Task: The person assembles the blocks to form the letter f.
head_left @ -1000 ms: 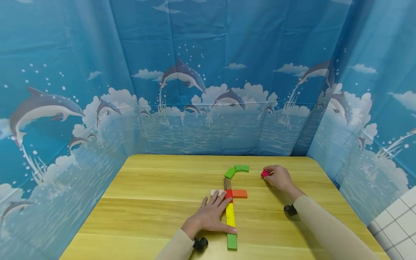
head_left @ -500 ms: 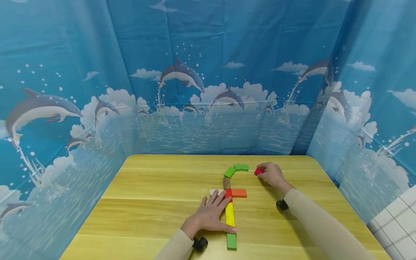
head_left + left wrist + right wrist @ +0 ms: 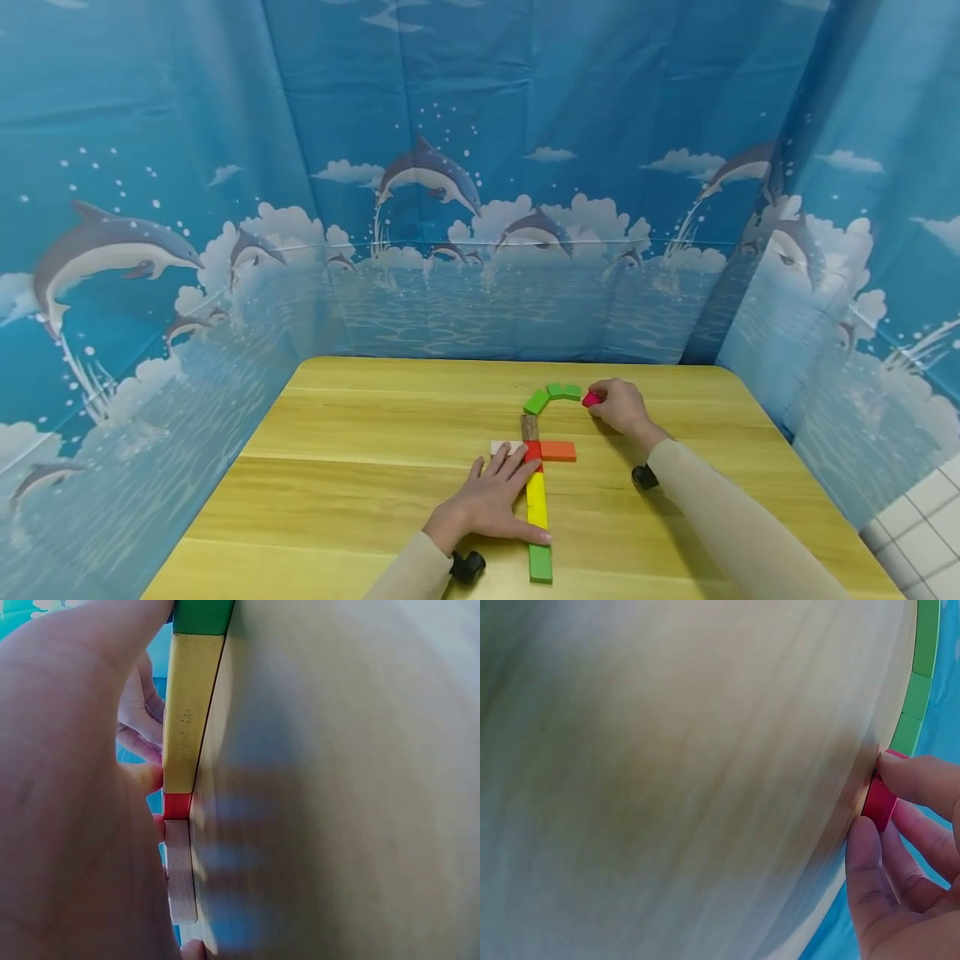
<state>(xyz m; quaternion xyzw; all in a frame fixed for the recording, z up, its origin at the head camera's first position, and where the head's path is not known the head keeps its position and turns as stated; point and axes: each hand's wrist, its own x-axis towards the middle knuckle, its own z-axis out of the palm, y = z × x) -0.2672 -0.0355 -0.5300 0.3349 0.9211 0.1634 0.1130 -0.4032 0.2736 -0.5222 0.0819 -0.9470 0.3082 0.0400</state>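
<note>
**Inspector:** Start with the setting, then work down

**Me:** A blue dolphin-print backdrop closes in three sides. In front of it sits the wooden table, and everything I am handling lies on its right half

**Inspector:** The layout on the table?

**Me:** A straight line of flat blocks runs away from me — a green block nearest, then a long yellow block, a small red block and a dark wooden block. An orange block lies just beside the red one on its right, and a pale wooden block on its left, forming a cross. Beyond that, three green blocks curve off to the right in an arc

**Inspector:** Your left hand?

**Me:** My left hand lies flat and relaxed, grasping nothing. The fingertips touch the pale block and the red block; the thumb rests across the yellow block

**Inspector:** And the right?

**Me:** My right hand is curled round a small pink block, pinched between the fingertips. The block sits on the table — at the right end of the green arc, just beside its last piece. Whether the two touch, I cannot tell
</note>
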